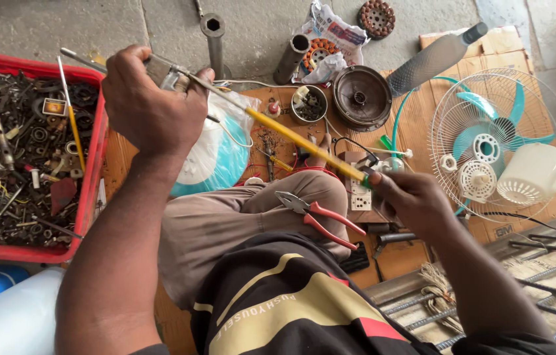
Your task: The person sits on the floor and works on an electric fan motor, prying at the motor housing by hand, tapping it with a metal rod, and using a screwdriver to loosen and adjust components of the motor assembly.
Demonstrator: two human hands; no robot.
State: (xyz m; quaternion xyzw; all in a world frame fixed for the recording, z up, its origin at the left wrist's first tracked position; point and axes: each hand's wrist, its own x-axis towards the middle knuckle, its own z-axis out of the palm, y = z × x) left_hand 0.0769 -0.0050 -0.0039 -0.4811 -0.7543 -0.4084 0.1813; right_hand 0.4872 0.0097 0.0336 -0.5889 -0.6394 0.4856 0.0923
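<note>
My left hand (153, 105) is raised at upper left and is closed around a small metal part (163, 71) with a thin rod sticking out of it. My right hand (413, 200) grips the handle end of a long yellow screwdriver (301, 141), whose shaft runs diagonally up to the metal part in my left hand. Red-handled pliers (321, 217) rest on my knee below the screwdriver. A white socket block (360, 196) sits just left of my right hand.
A red crate (97, 148) of scrap metal parts stands at left. A fan grille with teal blades (498, 141), a white motor cover (533, 172), a round dark motor housing (362, 97) and metal tubes (214, 36) lie on cardboard ahead. Steel bars (541, 276) lie at lower right.
</note>
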